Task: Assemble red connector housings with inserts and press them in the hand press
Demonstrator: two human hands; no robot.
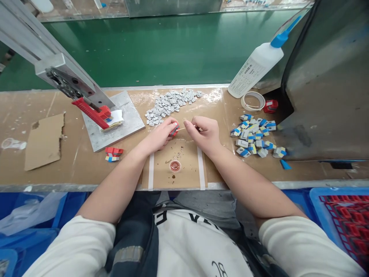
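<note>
In the middle of the bench my left hand (162,134) is closed around a small red and grey plastic part (174,130). A thin wooden stick (181,129) is pinched in my right hand (204,132), and its tip meets or nearly meets the part. Below my hands sits a small round dish (175,166) with reddish liquid, with drops on the cardboard around it. Just beyond my left hand lies a pile of small grey pieces (170,104). A few red, blue and white parts (113,154) rest left of my left forearm.
A press with a red handle (92,112) stands on a metal plate (123,127) at left, near torn cardboard (46,142). At right are a white bottle (256,67), a tape roll (253,101) and many white-blue blocks (253,134). A blue crate (319,192) holds red parts.
</note>
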